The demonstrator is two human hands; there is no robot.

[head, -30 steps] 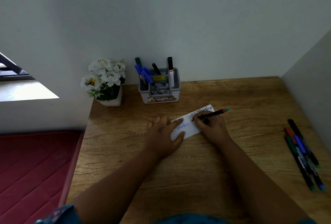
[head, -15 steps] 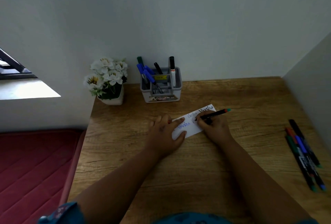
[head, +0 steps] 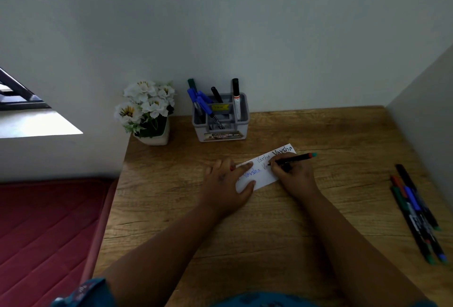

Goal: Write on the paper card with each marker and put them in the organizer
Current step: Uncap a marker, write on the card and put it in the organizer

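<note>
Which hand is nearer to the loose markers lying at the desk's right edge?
Right. The right hand, holding a marker on the paper card, is closer to the loose markers; the left hand rests on the card's far end, further away.

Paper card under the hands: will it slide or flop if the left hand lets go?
The paper card looks thin and light, so it would probably skid on the smooth wooden desk without the left hand pressing it. Lifted by one edge, it likely bends slightly rather than drooping.
</note>
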